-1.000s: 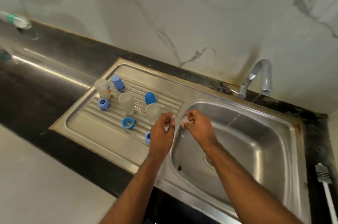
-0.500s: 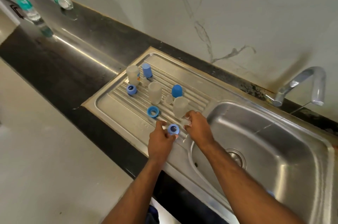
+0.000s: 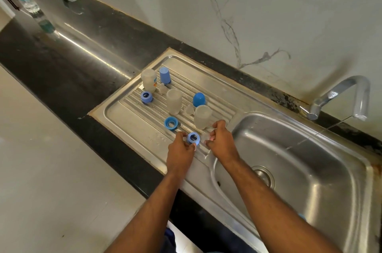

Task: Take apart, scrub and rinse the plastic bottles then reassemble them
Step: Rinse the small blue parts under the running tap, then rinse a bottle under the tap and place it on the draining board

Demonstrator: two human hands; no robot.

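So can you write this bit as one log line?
left hand: holds blue plastic ring | right hand: pinches clear teat | over steel drainboard

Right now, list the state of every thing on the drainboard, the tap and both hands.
Left hand: grips a blue collar ring.
Right hand: pinches a clear teat.
Three clear bottle bodies: dismantled, standing on the drainboard.
Two other blue rings: loose, off their bottles.
Two blue caps: standing alone.
Tap: running a thin stream.
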